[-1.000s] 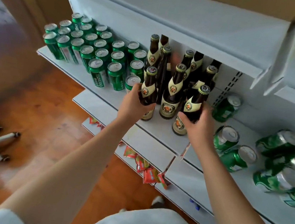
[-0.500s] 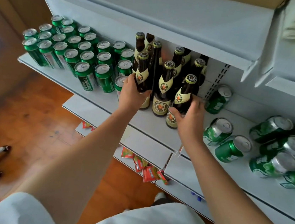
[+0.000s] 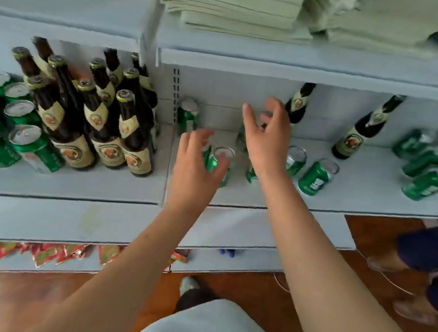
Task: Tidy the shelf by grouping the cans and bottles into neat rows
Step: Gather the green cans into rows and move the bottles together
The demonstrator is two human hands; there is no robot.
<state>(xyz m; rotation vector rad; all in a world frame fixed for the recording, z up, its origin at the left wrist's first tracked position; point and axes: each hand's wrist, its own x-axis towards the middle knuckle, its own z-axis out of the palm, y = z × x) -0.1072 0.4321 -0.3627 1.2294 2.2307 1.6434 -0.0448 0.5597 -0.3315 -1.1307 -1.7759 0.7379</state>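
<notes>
Right of the grouped brown bottles (image 3: pixel 112 125) on the shelf (image 3: pixel 346 198), I see both hands spread and holding nothing. My left hand (image 3: pixel 198 168) hovers over an upright green can (image 3: pixel 219 166); my right hand (image 3: pixel 268 138) reaches above loose cans (image 3: pixel 317 175). Two lone bottles (image 3: pixel 297 105) stand farther right, against the back wall.

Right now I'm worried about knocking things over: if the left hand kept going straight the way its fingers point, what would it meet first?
Probably the upright green can with the silver top right at the left hand's fingertips. Depth is hard to judge; the fingers may already touch it.
</notes>
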